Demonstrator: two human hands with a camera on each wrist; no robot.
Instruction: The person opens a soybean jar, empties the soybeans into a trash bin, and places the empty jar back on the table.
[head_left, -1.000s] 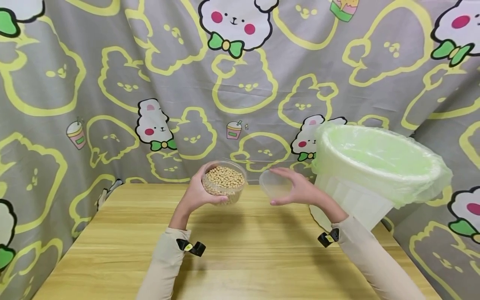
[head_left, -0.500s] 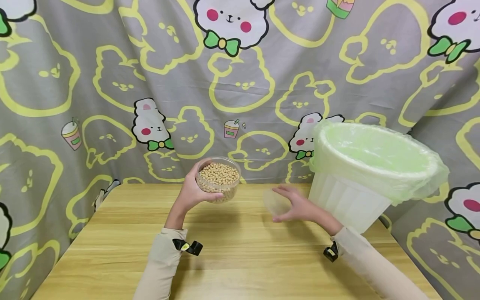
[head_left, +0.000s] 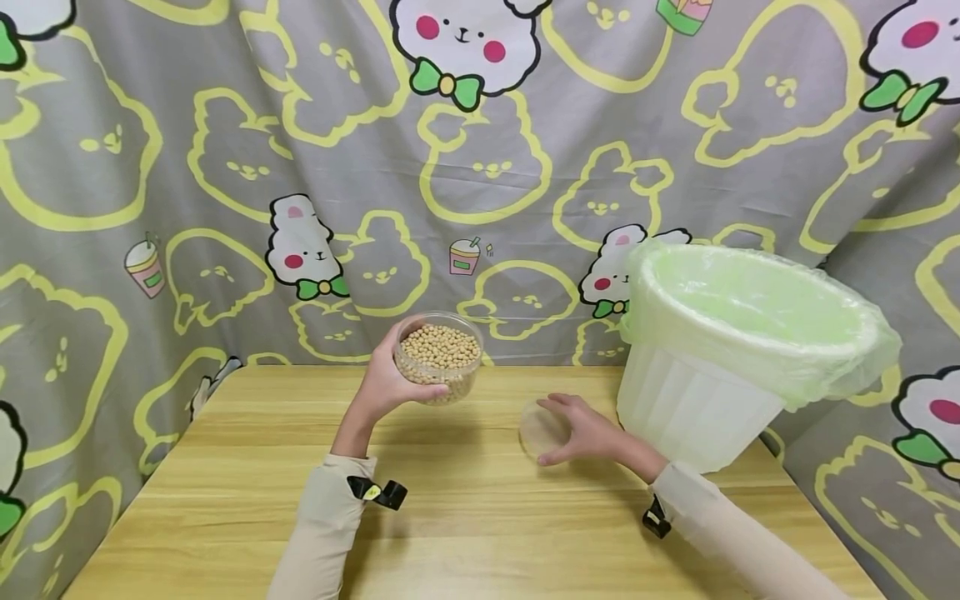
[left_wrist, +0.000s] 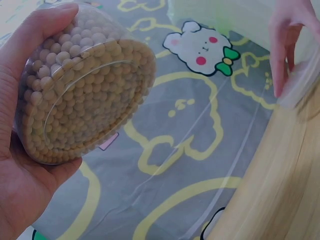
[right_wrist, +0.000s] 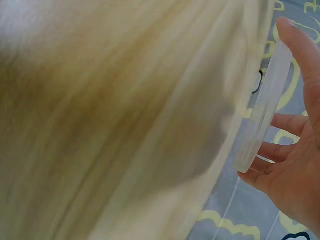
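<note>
My left hand (head_left: pixel 384 379) grips a clear round plastic jar (head_left: pixel 441 377) by its side, above the table. Soybeans (head_left: pixel 438 346) fill much of the jar, whose top is uncovered and leans slightly toward me. In the left wrist view the jar's underside (left_wrist: pixel 92 100) shows beans pressed against it, with the thumb and fingers wrapped around the wall. To the right, my right hand (head_left: pixel 588 429) holds a translucent round lid (head_left: pixel 542 431) by its edge, close over the tabletop. The right wrist view shows the lid (right_wrist: pixel 267 102) pinched between thumb and fingers.
A white ribbed bin (head_left: pixel 693 417) stands at the right of the wooden table (head_left: pixel 480 517), just beyond my right hand. Its pale green plastic liner (head_left: pixel 772 292) folds over the rim. Behind the table hangs a grey curtain (head_left: pixel 517 192) with cartoon prints.
My right hand has lowered the lid from beside the jar toward the tabletop. The left hand with the jar has shifted slightly left in the view.
</note>
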